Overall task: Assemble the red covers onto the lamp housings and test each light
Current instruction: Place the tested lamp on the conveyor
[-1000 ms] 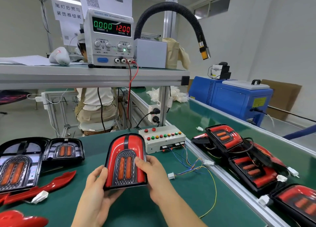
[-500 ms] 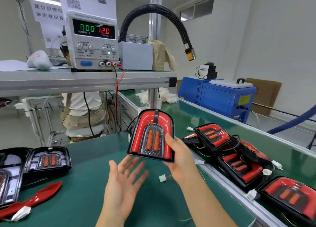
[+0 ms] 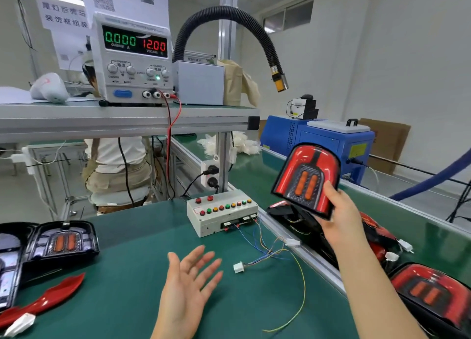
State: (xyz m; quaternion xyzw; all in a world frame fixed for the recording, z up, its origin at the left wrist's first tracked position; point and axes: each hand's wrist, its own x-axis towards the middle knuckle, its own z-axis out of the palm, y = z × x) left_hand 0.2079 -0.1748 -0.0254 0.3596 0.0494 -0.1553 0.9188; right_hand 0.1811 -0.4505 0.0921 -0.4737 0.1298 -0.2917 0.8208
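My right hand [image 3: 340,218] grips the lower edge of an assembled lamp with a red cover [image 3: 307,178], lifted over the conveyor at the right. Below it lie other finished red lamps [image 3: 423,291] on the belt. My left hand [image 3: 187,287] hovers palm up with spread fingers above the green mat, holding nothing. A bare black lamp housing [image 3: 62,241] sits at the left, with a loose red cover [image 3: 51,296] in front of it. The white test box [image 3: 221,215] with coloured buttons stands mid-bench, and its white connector [image 3: 238,267] lies on the mat.
A power supply [image 3: 132,58] reading 12.00 V stands on the upper shelf [image 3: 127,120], red leads dropping down. A black flexible hose [image 3: 229,27] arches overhead. A blue machine [image 3: 318,144] sits beyond the conveyor [image 3: 438,236]. A seated person [image 3: 117,165] is behind the bench.
My left hand let go of the lamp and stays open over the mat. My right hand carried the lamp up and to the right, over the conveyor.
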